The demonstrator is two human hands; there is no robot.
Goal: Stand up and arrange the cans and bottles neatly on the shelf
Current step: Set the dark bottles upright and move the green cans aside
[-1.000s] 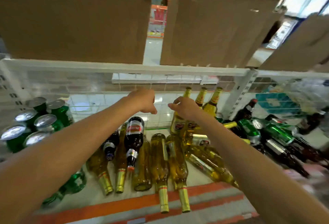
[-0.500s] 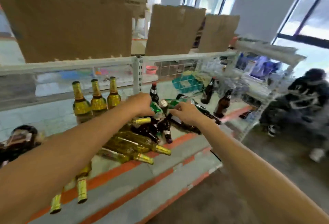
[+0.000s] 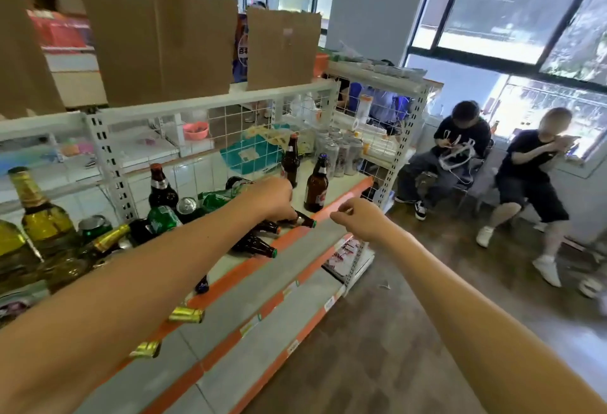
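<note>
The floor here is brown, with tall windows out past my right arm and two seated people (image 3: pixel 460 144) beneath them. Ahead runs the white shelf (image 3: pixel 348 195) with its orange edge strip. Cardboard sheets (image 3: pixel 164 42) stand on the tier above.

My left hand (image 3: pixel 274 198) is over the shelf, fingers bent down onto a lying brown bottle (image 3: pixel 303 221) whose green cap points at the shelf edge. The hand hides the bottle's body, so I cannot tell whether the fingers are closed round it or only touching it. Two more brown bottles on their sides (image 3: pixel 254 246) lie just on my side of that hand, caps outward too, which makes three lying.

Three upright brown bottles (image 3: pixel 317 183) stand on the shelf. One is just past the left fingertips, one farther back behind it, and one is left of the wrist beside the slotted post.

My right hand (image 3: pixel 361 218) hangs in the air off the shelf edge, just right of that green cap. Its fingers are loosely curled and it is holding nothing.

Along my left forearm I count two green bottles (image 3: pixel 164 216) lying down and two cans (image 3: pixel 93 224) with their tops showing. One gold-necked bottle (image 3: pixel 39 213) stands upright at the far left. Three gold-foil necks (image 3: pixel 187 315) poke out below the arm.

A cluster of silver cans (image 3: pixel 341 154) stands at the far end, beyond both hands. I cannot count them clearly.
</note>
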